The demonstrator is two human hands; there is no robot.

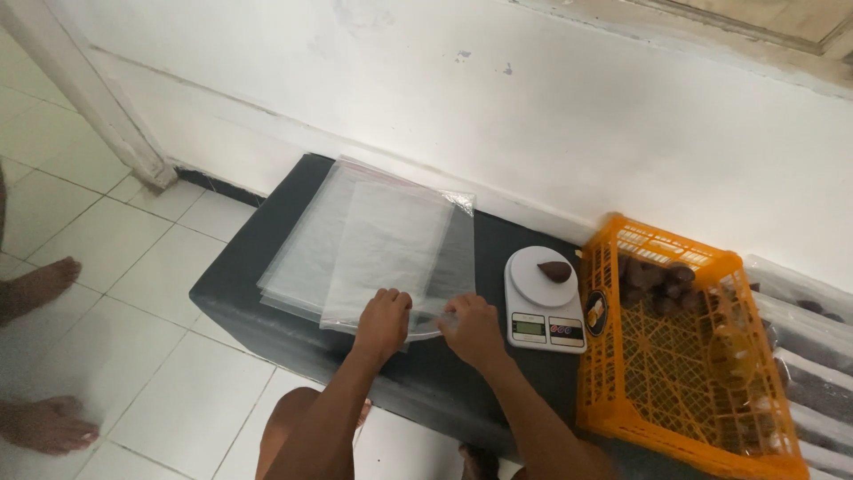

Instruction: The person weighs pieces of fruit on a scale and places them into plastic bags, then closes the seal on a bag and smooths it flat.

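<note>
1. Head view: your left hand (384, 322) rests palm down on the near edge of the top bag (391, 253), fingers bent and pressing on the plastic.
2. Your right hand (473, 327) sits just beside the left one, fingers curled at the same near edge of the bag; they seem to pinch the plastic, though you cannot tell for sure.
3. The top bag lies flat on a stack of clear bags (311, 249), skewed a little against those under it.
4. The stack lies on a dark low bench (258, 267) that stands against the white wall (551, 107).
5. Just right of your right hand stands a white scale (544, 307) with one brown fruit (555, 271) on its round plate.
6. An orange crate (675, 373) touches the scale's right side and holds more brown fruit at its far end.
7. Filled clear bags (804, 356) lie right of the crate.
8. At the left edge, another person's bare feet (44, 356) stand on the white tiled floor (160, 356).
</note>
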